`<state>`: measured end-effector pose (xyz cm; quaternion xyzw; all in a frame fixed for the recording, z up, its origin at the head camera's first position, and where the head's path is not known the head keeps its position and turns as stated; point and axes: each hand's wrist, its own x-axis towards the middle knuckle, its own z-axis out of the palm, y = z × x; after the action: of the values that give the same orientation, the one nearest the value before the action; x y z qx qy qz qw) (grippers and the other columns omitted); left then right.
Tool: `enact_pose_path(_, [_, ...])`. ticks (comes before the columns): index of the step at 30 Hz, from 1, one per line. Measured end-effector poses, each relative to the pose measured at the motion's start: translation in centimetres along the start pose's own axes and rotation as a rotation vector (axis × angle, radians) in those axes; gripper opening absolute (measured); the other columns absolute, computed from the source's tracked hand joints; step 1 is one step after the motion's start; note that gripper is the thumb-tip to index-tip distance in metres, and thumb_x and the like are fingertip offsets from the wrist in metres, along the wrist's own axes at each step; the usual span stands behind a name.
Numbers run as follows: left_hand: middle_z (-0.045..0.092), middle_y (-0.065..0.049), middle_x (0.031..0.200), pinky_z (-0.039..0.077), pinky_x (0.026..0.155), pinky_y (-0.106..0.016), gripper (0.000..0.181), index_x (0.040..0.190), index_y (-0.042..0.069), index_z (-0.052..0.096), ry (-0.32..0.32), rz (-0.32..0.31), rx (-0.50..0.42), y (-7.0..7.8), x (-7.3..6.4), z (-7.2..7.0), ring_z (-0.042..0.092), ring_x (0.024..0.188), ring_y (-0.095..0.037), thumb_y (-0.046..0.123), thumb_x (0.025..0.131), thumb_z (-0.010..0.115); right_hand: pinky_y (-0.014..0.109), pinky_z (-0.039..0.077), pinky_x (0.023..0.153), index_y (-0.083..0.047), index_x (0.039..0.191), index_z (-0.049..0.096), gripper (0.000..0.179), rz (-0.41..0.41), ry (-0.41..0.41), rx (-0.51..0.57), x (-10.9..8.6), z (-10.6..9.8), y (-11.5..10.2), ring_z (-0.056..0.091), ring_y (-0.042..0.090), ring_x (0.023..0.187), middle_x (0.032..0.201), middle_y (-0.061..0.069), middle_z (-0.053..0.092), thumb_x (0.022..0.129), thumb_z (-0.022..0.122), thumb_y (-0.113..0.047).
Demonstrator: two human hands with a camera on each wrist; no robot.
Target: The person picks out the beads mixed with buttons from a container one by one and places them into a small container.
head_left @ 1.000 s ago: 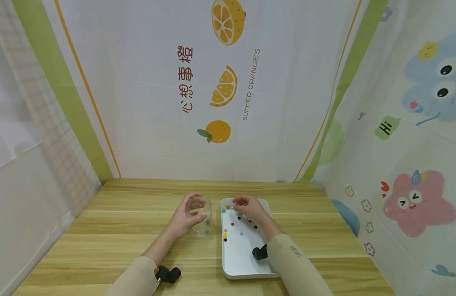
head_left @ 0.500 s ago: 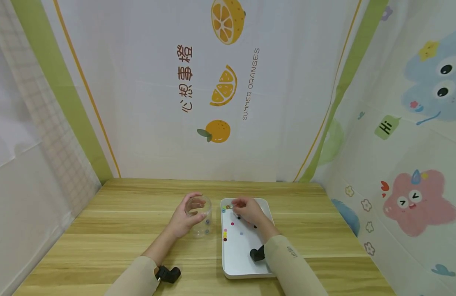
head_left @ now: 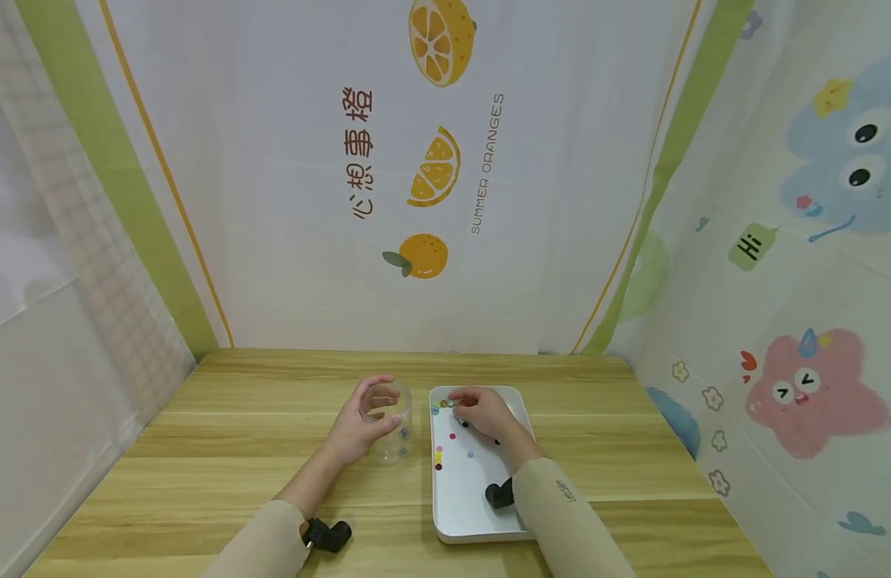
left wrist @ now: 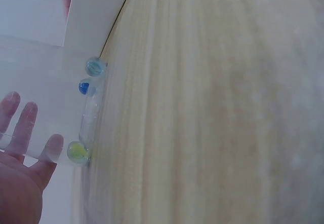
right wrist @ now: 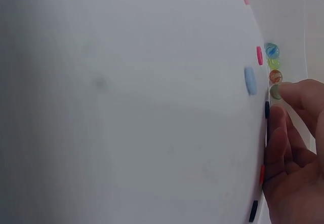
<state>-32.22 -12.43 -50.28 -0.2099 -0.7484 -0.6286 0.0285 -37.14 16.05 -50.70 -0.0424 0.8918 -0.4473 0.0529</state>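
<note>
Behind the wood-grain bench (head_left: 236, 437), I see an orange-print curtain (head_left: 294, 249). My left hand (head_left: 357, 429) is wrapped round an upright clear jar (head_left: 389, 448), three marbles (left wrist: 94, 67) at its bottom. Four more marbles (right wrist: 272, 50) line the white tray (head_left: 474, 518) near its far-left corner; my right hand (head_left: 487, 411) reaches the greenish one, whether pinching I can't tell. I'd judge the marbles under half done.

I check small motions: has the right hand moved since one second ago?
Yes, slightly left: against the white tray, the right hand now sits nearer the far-left corner's glass marbles.
</note>
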Motion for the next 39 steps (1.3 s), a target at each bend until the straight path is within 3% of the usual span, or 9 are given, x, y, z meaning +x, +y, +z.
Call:
enact_pose_path(5, [0.063, -0.028, 0.145, 0.047, 0.115, -0.063, 0.072, 0.156, 0.006, 0.044, 0.000, 0.001, -0.001, -0.04, 0.04, -0.11, 0.059, 0.137, -0.047, 0.013, 0.094, 0.078, 0.029, 0.053, 0.079, -0.020, 0.122, 0.079, 0.023, 0.005, -0.001, -0.020, -0.10, 0.17, -0.07, 0.062, 0.020, 0.092, 0.104, 0.002, 0.072, 0.100, 0.078, -0.015])
enact_pose_path(13, [0.062, -0.029, 0.145, 0.048, 0.110, -0.048, 0.071, 0.156, 0.007, 0.044, -0.008, 0.012, -0.008, 0.03, 0.03, -0.16, 0.059, 0.137, -0.047, 0.012, 0.094, 0.078, 0.031, 0.053, 0.081, -0.020, 0.118, 0.077, 0.019, 0.009, 0.018, -0.035, -0.23, 0.37, -0.23, 0.062, 0.021, 0.093, 0.104, 0.002, 0.071, 0.100, 0.078, -0.016])
enact_pose_path(21, [0.063, -0.028, 0.144, 0.049, 0.113, -0.062, 0.071, 0.156, 0.005, 0.044, 0.000, 0.018, 0.006, -0.05, 0.07, -0.10, 0.060, 0.136, -0.047, 0.013, 0.094, 0.078, 0.030, 0.051, 0.077, -0.020, 0.117, 0.076, 0.018, 0.030, 0.019, -0.055, -0.03, 0.46, -0.39, 0.061, 0.022, 0.091, 0.101, 0.004, 0.068, 0.100, 0.080, -0.017])
enact_pose_path(31, [0.063, -0.027, 0.144, 0.049, 0.113, -0.060, 0.074, 0.158, 0.005, 0.042, 0.000, 0.003, 0.005, -0.03, 0.00, -0.07, 0.060, 0.135, -0.045, 0.013, 0.094, 0.078, 0.031, 0.046, 0.073, -0.022, 0.108, 0.080, 0.010, 0.027, 0.021, -0.060, -0.01, 0.67, -0.19, 0.057, 0.022, 0.090, 0.096, 0.003, 0.065, 0.099, 0.080, -0.017])
enact_pose_path(39, [0.063, -0.027, 0.144, 0.050, 0.112, -0.057, 0.072, 0.157, 0.004, 0.042, 0.006, 0.003, 0.011, 0.13, -0.07, -0.02, 0.062, 0.134, -0.042, 0.012, 0.095, 0.077, 0.029, 0.049, 0.073, -0.023, 0.108, 0.080, 0.010, 0.033, 0.029, -0.034, -0.09, 0.45, -0.17, 0.060, 0.022, 0.091, 0.098, 0.003, 0.068, 0.099, 0.081, -0.019])
